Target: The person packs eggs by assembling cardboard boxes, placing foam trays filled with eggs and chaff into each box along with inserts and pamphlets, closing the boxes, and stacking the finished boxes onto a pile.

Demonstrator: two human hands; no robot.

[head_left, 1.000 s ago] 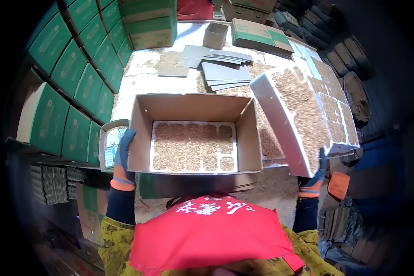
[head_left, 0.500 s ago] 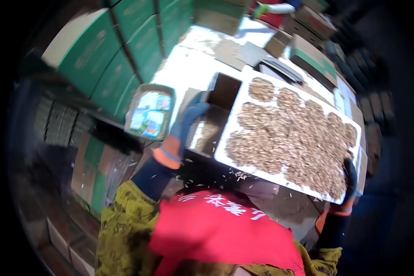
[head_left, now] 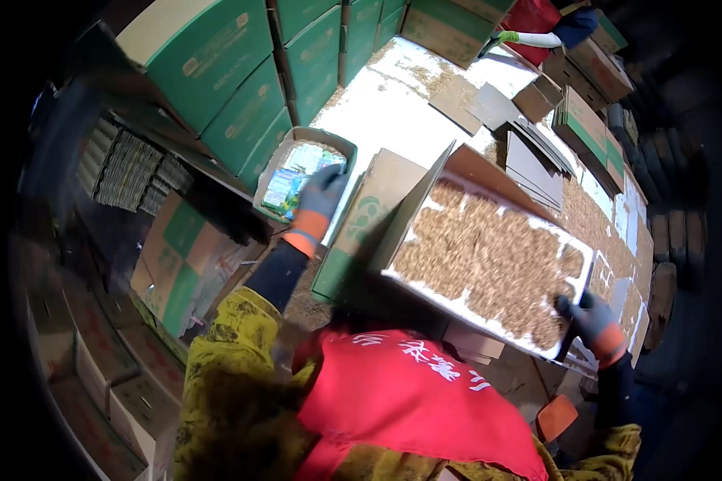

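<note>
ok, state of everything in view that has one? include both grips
White tray: filled with loose brown bits
Carton: open, tray at its mouth
Small bin: open, packets inside
Grey sheets: loose, overlapping
Green boxes: stacked
Left grip: over the packets, contact unclear
Right grip: closed on the tray's corner

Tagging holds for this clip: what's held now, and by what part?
Right grip holds the white tray by its right edge, near the lower corner. Left grip is at the tub of packets; can't tell if it holds any.
</note>
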